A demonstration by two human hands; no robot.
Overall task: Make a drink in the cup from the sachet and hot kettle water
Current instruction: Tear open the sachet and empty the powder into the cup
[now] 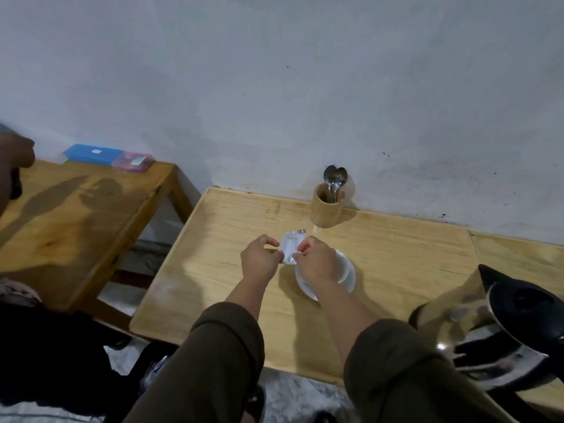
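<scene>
1. The left hand (260, 258) and the right hand (317, 259) are close together, and each one pinches a side of the small silvery sachet (291, 245).
2. The sachet is held up in the air over the middle of the wooden table (232, 227), just to the left of the cup.
3. The sachet looks light, thin and bendy. It can slip, so pinching hard near its top edge is probably the best way to tear it.
4. The white cup (343, 268) sits on a white saucer (351, 283), partly hidden under the right wrist. It looks hard and easy to break.
5. The kettle (506, 331) stands near the table's front right corner. It is likely heavy and hot, so the black handle is the safe place to grab.
6. Spoons (335, 178) stand in a wooden holder (327, 209) at the back edge, by the wall.
</scene>
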